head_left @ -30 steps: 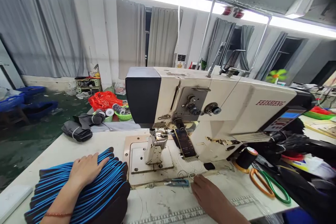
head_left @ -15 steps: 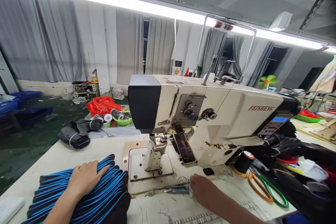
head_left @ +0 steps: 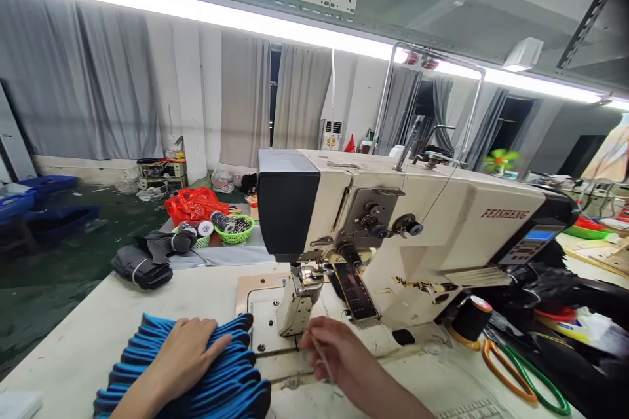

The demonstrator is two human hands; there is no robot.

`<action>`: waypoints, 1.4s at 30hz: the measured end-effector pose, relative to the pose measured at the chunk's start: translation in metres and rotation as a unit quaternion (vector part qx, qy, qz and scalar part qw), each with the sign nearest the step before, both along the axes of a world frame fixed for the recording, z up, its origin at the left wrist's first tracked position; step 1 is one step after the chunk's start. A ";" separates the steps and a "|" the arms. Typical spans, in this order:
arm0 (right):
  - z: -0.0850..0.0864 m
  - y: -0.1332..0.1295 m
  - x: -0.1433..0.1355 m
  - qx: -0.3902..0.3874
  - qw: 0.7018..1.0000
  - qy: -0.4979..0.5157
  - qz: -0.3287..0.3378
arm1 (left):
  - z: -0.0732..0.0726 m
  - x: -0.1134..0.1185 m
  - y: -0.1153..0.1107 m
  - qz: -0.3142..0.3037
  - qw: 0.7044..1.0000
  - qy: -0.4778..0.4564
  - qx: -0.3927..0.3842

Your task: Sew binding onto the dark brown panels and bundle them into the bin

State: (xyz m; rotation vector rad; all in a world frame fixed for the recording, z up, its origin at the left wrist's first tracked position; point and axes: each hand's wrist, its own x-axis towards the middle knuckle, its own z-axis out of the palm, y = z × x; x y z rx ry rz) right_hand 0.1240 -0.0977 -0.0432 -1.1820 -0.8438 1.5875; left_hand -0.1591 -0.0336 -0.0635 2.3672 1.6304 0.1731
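My left hand (head_left: pixel 189 350) lies spread on a row of black pieces with blue edges (head_left: pixel 230 366) at the lower left. Just in front of the post of the white sewing machine (head_left: pixel 432 209), my right hand (head_left: pixel 334 353) has its fingers bent and pinched around a thin, pale strand or stick-like thing (head_left: pixel 322 357), blurred by motion. The machine's needle area and metal post (head_left: pixel 296 304) stand above and behind that hand. A phone (head_left: pixel 356 291) leans against the machine beside the post.
Orange-handled and green-handled scissors (head_left: pixel 511 373) and a black thread spool (head_left: pixel 472 319) sit on the right. Dark bundled pieces (head_left: pixel 142 268) lie at the table's left back edge. Behind are a green basket (head_left: pixel 236 232) and a red plastic bag (head_left: pixel 194 205).
My right hand has moved left and turned, coming before the post with the thin thing. My left hand and the blue-edged pieces appear farther right; the view has shifted slightly.
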 end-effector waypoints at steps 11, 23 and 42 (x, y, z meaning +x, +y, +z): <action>0.003 0.091 -0.095 0.116 0.973 -0.120 0.159 | -0.001 0.010 -0.006 -0.053 0.998 0.020 0.038; -0.012 0.129 -0.114 0.083 0.922 -0.311 0.216 | -0.006 0.009 -0.005 -0.006 0.999 -0.017 0.048; -0.015 0.122 -0.101 0.112 0.805 -0.481 0.328 | 0.009 -0.010 -0.005 -0.021 0.997 -0.057 0.057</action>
